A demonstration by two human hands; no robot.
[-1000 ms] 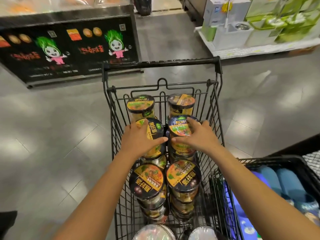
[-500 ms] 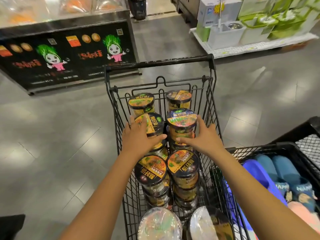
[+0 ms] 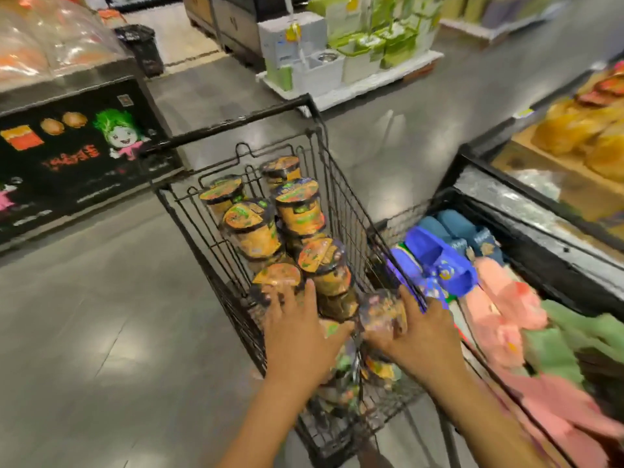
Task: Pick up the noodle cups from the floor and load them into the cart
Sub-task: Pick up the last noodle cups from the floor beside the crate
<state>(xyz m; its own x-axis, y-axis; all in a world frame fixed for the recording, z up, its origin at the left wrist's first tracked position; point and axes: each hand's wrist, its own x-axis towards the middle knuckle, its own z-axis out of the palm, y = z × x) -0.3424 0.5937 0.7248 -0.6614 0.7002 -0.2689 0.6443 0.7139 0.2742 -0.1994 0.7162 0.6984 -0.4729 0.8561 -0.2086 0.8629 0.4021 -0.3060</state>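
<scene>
The black wire cart (image 3: 236,125) stands in front of me, holding several black-and-orange noodle cups (image 3: 297,204) stacked upright in two rows. Both of my hands are low at the near end of the cart. My left hand (image 3: 297,329) lies with spread, straight fingers on top of a near cup (image 3: 277,278). My right hand (image 3: 418,336) rests flat against the side of another near cup (image 3: 381,312), thumb stretched under it. The picture is blurred by motion. No cup shows on the floor.
A black display counter with cartoon figures (image 3: 77,153) stands at the left. A black basket of blue and pink slippers (image 3: 439,261) touches the cart's right side. Beyond are a bin of yellow goods (image 3: 574,130), a pallet of white and green boxes (image 3: 337,62), and grey floor tiles (image 3: 101,315).
Both hands let go of the two cups at the middle of the cart and drew back to the near cups. The view swung right, showing more of the slipper basket.
</scene>
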